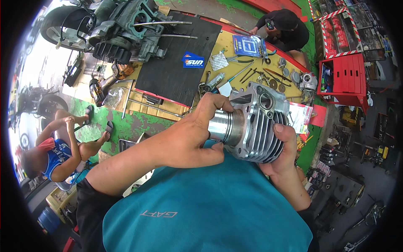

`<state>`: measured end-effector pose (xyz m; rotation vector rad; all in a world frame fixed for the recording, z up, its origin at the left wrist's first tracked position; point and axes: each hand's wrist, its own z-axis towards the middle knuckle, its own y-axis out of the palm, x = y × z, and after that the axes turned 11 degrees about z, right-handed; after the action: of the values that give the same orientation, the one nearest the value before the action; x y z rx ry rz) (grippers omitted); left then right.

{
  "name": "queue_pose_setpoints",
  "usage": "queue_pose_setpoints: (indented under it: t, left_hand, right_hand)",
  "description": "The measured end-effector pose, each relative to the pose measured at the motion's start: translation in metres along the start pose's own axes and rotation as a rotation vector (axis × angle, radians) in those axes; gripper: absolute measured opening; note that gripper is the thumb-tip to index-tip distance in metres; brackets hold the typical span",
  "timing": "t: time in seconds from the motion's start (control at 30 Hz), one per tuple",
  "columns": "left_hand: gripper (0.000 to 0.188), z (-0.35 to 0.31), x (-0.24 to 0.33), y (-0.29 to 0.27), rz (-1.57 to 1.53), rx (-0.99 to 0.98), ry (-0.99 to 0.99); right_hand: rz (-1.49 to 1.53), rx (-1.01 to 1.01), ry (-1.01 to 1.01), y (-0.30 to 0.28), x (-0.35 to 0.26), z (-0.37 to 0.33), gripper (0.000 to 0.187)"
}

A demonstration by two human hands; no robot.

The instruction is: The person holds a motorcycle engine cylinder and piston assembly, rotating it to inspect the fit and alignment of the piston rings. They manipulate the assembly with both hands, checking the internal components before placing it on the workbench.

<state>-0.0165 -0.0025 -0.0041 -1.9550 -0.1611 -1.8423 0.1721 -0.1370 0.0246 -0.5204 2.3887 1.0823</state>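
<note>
In front of my chest my right hand point(282, 145) grips a finned metal engine cylinder point(260, 130) from its right side, thumb over the fins. My left hand point(195, 134) is closed round a shiny piston point(219, 128) at the cylinder's left end, fingers above and thumb below. The piston lies sideways, its ringed part at the mouth of the bore and its far end partly hidden by my left hand. Ring grooves show between the hand and the cylinder.
Ahead stands a workbench with a black ribbed mat point(172, 63), an engine point(126, 33), a cordless drill point(109, 82) and scattered tools and small parts. A red tool cabinet point(343, 79) stands right. One person point(285, 31) crouches beyond the bench; another point(63, 151) sits at left.
</note>
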Motion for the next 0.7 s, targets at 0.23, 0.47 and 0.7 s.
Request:
queue_pose_setpoints:
  t: [0.23, 0.47, 0.7]
  left_hand:
    - [0.068, 0.0015, -0.0038, 0.0030, 0.153, 0.095, 0.104]
    - [0.068, 0.0019, -0.0001, 0.0031, 0.148, 0.115, 0.066]
    - [0.071, 0.0032, -0.0040, -0.0006, 0.323, 0.086, 0.196]
  right_hand:
    - [0.009, -0.021, 0.045, 0.0028, -0.0021, 0.0015, 0.060]
    - [0.013, -0.031, 0.038, 0.0067, -0.0024, 0.0013, 0.058]
    - [0.050, -0.092, 0.062, 0.0017, -0.0038, -0.0006, 0.056]
